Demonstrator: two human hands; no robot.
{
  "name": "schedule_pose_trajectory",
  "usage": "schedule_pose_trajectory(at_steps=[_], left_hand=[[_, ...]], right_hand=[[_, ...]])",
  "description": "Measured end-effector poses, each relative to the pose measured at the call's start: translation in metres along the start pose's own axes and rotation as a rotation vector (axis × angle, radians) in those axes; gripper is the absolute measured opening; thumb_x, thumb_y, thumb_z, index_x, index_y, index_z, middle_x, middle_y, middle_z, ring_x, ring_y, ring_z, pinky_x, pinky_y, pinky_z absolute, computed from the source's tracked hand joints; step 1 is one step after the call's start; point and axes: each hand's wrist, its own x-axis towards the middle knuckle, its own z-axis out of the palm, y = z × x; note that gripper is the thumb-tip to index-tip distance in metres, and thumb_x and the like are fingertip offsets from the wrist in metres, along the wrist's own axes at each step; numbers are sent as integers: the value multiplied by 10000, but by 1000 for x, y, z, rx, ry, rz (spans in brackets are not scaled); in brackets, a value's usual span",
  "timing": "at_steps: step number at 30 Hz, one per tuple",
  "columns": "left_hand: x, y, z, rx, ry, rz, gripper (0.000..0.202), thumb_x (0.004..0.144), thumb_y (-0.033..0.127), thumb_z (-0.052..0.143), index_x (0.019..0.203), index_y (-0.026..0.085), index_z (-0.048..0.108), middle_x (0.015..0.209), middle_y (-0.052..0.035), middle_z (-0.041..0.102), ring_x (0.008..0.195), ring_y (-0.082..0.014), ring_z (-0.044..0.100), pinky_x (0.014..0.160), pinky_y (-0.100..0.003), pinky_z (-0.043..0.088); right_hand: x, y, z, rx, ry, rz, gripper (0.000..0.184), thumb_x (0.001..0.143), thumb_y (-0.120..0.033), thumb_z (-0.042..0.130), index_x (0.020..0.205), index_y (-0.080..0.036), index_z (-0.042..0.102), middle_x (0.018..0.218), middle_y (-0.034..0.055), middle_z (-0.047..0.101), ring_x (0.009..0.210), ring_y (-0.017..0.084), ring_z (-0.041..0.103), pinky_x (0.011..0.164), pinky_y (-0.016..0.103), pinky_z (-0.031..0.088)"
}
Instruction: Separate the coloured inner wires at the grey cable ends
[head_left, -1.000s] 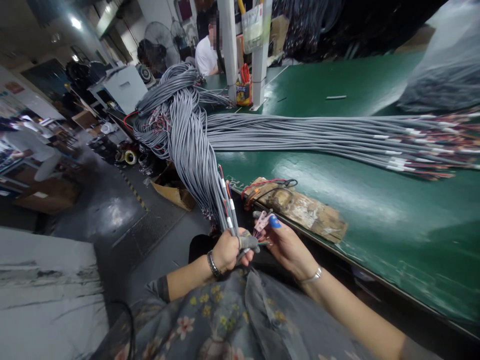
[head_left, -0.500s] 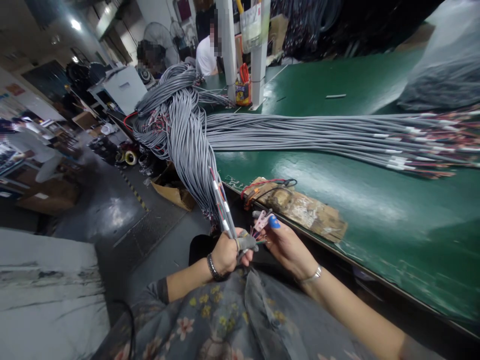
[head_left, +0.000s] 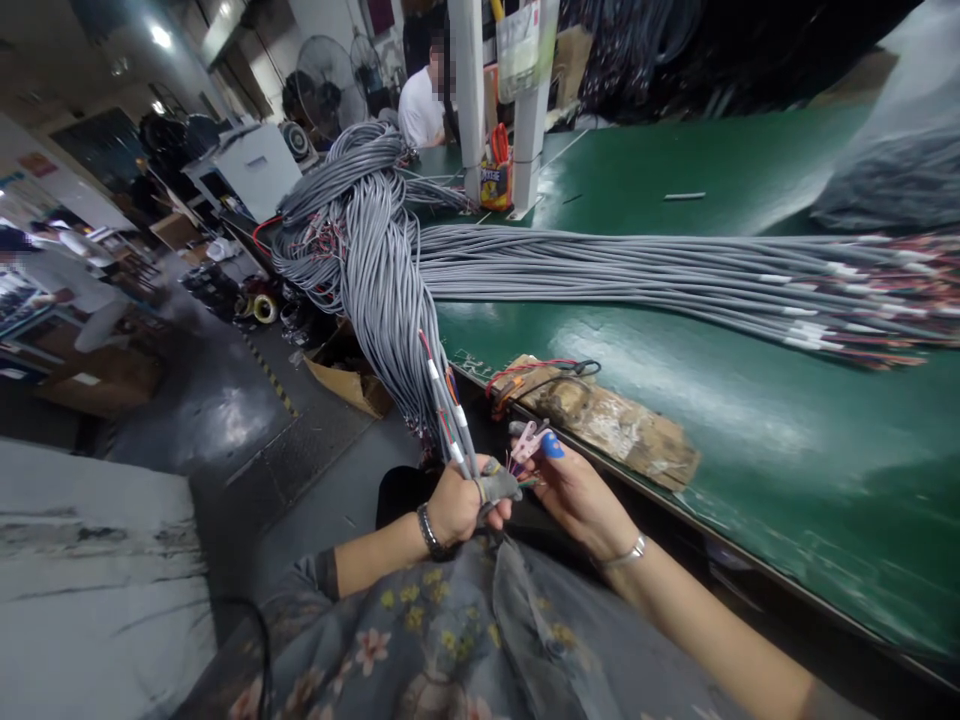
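My left hand (head_left: 456,505) is closed around a few grey cables (head_left: 463,440) with white labels, in front of my waist. Grey covers wrap its fingertips. Thin coloured wires (head_left: 517,465) fan out from the cable end beside those fingers. Close on the right, my right hand (head_left: 589,500) pinches a small pink clip-like piece (head_left: 529,441); its exact kind is unclear. Blue tape (head_left: 553,445) covers the right thumb tip. Beyond the left hand, a thick bundle of grey cables (head_left: 386,270) hangs over the table edge.
On the green table (head_left: 787,440) lie a worn wooden block (head_left: 622,425) with red and black leads and a long row of grey cables (head_left: 600,265). A white post (head_left: 529,150) stands behind. An open cardboard box (head_left: 349,380) sits below. A person in white (head_left: 421,108) is farther back.
The view has shifted slightly, so the scene sits a little farther right. Both hands keep nearly the same pose and hold the same things.
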Motion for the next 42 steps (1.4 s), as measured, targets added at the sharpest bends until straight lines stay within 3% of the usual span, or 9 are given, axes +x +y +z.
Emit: schedule_pose_trajectory(at_steps=[16, 32, 39, 42], left_hand=[[0, 0, 1, 40, 5, 37, 373, 547, 477, 741, 551, 138, 585, 445, 4, 555, 305, -62, 421, 326, -190, 293], [-6, 1, -3, 98, -37, 61, 378, 602, 492, 727, 550, 147, 582, 471, 2, 577, 325, -61, 443, 347, -183, 315], [-18, 12, -1, 148, -8, 76, 403, 585, 509, 736, 533, 151, 559, 453, 7, 553, 332, -64, 445, 358, -189, 325], [-18, 10, -1, 138, 19, 94, 373, 616, 487, 725, 563, 151, 572, 459, 11, 560, 333, -66, 451, 359, -187, 330]], right_hand=[[0, 1, -4, -38, 28, 10, 392, 596, -561, 780, 751, -205, 724, 648, -4, 586, 607, 136, 471, 608, 275, 424], [-2, -3, -5, -34, 18, 8, 358, 647, -563, 740, 788, -236, 704, 708, 8, 617, 572, 134, 463, 518, 260, 430], [-7, -7, 0, -93, 35, -3, 280, 662, -466, 766, 717, -205, 678, 593, -11, 549, 547, 127, 445, 509, 258, 392], [-7, -6, 0, -130, 41, -37, 306, 685, -509, 732, 730, -211, 683, 593, -7, 554, 545, 134, 443, 517, 272, 387]])
